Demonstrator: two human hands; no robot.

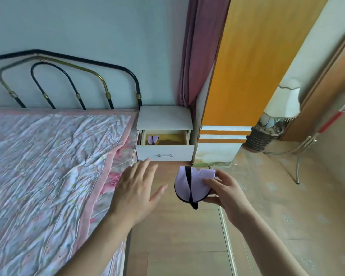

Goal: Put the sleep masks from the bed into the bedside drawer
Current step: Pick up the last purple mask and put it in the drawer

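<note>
My right hand [225, 193] holds a folded lilac sleep mask [190, 185] with black trim and a black strap, over the floor in front of the bedside table. My left hand [136, 189] hovers open beside it, fingers spread, holding nothing, near the bed's edge. The white bedside drawer [164, 152] is pulled open. Another lilac sleep mask [152, 139] lies at the drawer's left end. The bed [48, 166] with its floral quilt fills the left of the view; no mask is visible on it.
The white bedside table [164, 117] stands between the bed and an orange wardrobe [247, 76]. A pink curtain [199, 52] hangs behind it. A covered fan [275, 118] and a metal stand [299, 168] are to the right on the patterned floor.
</note>
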